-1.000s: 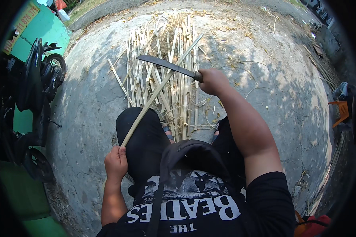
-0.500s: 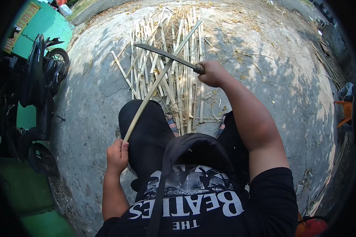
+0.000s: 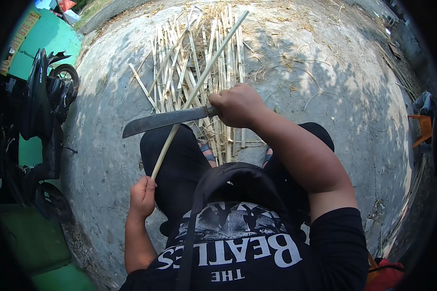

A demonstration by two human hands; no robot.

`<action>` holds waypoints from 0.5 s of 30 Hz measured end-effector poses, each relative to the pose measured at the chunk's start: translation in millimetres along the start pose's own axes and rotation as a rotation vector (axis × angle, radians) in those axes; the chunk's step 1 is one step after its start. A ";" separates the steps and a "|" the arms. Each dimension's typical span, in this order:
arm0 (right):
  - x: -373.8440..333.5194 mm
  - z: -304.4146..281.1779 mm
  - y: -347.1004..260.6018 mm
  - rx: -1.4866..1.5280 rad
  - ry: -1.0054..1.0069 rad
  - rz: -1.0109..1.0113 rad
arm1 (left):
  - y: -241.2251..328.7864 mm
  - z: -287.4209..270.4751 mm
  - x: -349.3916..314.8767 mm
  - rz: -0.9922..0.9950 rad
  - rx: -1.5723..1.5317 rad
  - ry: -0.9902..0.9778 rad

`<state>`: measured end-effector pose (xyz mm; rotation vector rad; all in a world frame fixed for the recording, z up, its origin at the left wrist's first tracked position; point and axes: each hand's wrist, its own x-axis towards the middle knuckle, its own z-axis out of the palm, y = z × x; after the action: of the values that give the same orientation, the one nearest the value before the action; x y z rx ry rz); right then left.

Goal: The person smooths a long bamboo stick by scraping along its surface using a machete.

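Observation:
My left hand is closed around the near end of a long, pale bamboo strip, which slants up and away to the right over my left knee. In my right hand is the handle of a machete, its broad dark blade pointing left. The blade lies across the strip, a little beyond my left hand; whether its edge bites into the strip I cannot tell. A heap of split bamboo strips covers the ground beyond my feet, and curled shavings lie to its right.
A parked motorbike stands at the left beside green panels. Far right are an orange plastic chair and long thin poles along the edge. A red bag sits at the lower right. The ground is grey concrete.
My right hand has drawn the machete toward me and left, down along the strip. My left hand keeps its hold on the strip's near end, almost in place.

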<state>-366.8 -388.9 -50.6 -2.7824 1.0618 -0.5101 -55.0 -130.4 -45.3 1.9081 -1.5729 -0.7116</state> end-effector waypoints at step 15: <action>-1.7 15.0 59.1 0.212 -0.015 0.294 | -2.1 -12.1 -8.3 -0.094 0.037 -0.076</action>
<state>-399.7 -432.0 -78.6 -2.3915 1.3007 -0.5280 -46.4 -120.9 -37.9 2.0152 -1.5600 -0.8088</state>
